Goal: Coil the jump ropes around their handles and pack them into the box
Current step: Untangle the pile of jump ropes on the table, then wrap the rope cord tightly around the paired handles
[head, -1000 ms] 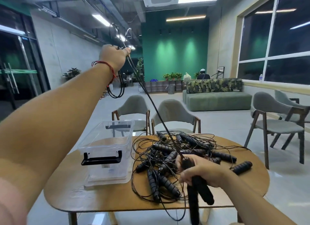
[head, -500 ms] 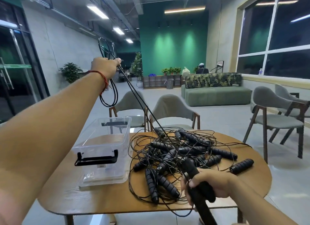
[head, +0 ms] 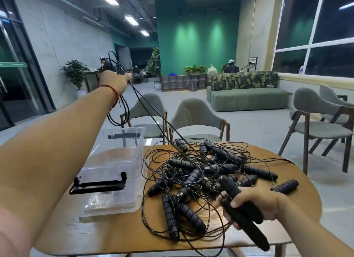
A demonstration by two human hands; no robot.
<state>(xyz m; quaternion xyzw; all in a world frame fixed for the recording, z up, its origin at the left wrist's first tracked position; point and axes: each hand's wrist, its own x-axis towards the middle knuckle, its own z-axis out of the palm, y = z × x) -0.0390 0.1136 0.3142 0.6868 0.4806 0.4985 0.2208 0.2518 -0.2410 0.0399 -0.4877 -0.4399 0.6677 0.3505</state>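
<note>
Head view: right hand [head: 254, 205] covers part of the gripped handles [head: 248, 230]

You are in an office lounge: beyond the round wooden table [head: 107, 235] sit grey padded chairs [head: 195, 113], a long green sofa [head: 249, 101] and a green wall [head: 197, 36].

Black jump ropes [head: 206, 170] lie in one tangled heap, with ribbed handles [head: 191, 216]. One rope [head: 153, 109] rises tight, up to the left. The clear box [head: 122, 161] stands open just beside them.
</note>
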